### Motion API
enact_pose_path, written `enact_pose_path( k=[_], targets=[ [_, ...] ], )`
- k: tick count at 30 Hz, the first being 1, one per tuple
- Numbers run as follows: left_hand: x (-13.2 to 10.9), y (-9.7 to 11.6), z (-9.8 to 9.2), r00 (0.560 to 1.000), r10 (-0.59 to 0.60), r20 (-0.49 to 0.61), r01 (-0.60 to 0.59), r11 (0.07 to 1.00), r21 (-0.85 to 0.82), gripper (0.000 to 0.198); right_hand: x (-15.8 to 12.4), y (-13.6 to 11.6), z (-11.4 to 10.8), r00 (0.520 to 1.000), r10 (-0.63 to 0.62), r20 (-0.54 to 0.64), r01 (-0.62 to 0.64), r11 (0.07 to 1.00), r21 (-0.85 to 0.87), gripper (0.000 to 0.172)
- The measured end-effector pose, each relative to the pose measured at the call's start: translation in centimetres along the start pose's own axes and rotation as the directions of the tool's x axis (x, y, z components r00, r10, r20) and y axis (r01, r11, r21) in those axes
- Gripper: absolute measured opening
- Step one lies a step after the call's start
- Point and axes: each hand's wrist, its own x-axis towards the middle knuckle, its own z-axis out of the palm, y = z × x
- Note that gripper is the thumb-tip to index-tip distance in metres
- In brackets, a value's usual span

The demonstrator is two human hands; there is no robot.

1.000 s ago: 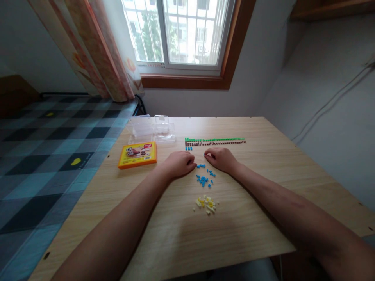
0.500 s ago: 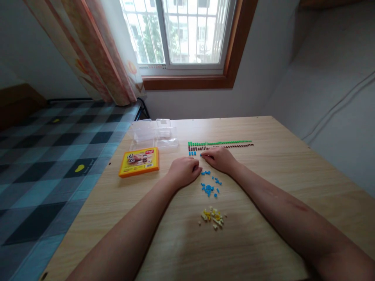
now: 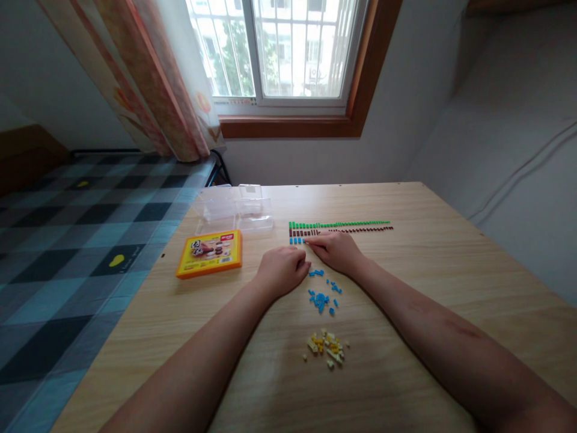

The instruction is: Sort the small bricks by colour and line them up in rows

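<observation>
My right hand (image 3: 336, 249) reaches to the near side of the lined-up pieces, its fingertips closed at a small blue brick (image 3: 304, 241). That brick sits at the right end of a short blue row (image 3: 294, 240). Beyond it run a long brown row (image 3: 360, 230) and a green row (image 3: 351, 224); my right hand covers part of the brown one. My left hand (image 3: 283, 267) rests curled on the table, left of the loose blue bricks (image 3: 320, 299). Whatever its fingers may hold is hidden. Closer to me lies a pile of yellow and cream bricks (image 3: 331, 347).
On the left of the wooden table (image 3: 428, 240) lies a yellow-orange box (image 3: 210, 254). Clear plastic cases (image 3: 234, 209) stand open behind it. A bed with a checked cover (image 3: 81, 240) borders the table's left side. The window (image 3: 297, 54) is beyond the far edge.
My right hand has slid slightly left, bringing the blue brick up to the short blue row. My left hand stays nearly where it was. The view has shifted a little.
</observation>
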Motion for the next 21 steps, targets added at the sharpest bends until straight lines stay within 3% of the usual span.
enact_pose_path(
  k=[21],
  targets=[
    [-0.07, -0.05, 0.04, 1.000, 0.021, -0.018, -0.021, 1.000, -0.004, 0.030, -0.04, -0.37, -0.11, 1.000, -0.028, 0.011, 0.028, 1.000, -0.001, 0.026]
  ],
)
